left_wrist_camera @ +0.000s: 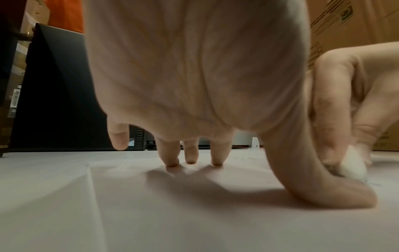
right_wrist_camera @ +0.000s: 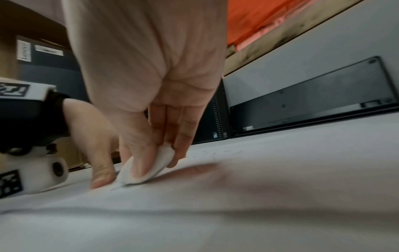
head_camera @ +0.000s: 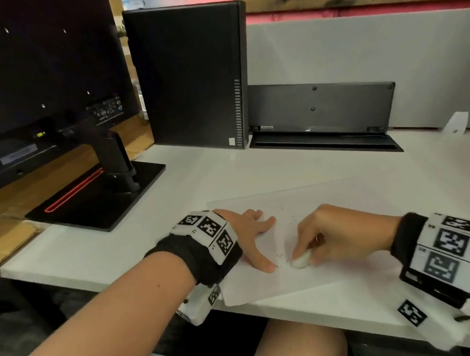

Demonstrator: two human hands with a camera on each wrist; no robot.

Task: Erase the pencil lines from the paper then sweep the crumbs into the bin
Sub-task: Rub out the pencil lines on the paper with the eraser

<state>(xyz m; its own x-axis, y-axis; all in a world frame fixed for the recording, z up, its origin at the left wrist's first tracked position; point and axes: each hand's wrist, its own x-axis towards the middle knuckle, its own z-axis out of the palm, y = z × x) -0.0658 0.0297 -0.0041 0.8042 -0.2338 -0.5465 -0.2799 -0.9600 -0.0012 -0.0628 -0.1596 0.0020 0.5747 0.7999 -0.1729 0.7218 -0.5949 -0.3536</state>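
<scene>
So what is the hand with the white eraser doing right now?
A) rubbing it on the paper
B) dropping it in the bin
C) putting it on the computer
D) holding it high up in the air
A: the right hand pinches the eraser with its lower edge down on the paper, close to the left hand pressing the sheet flat.

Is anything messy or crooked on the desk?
Yes. The paper lies crooked, one corner sticking over the desk edge. Little dark crumbs are scattered on it near the eraser. A keyboard stands propped on its edge at the back.
</scene>
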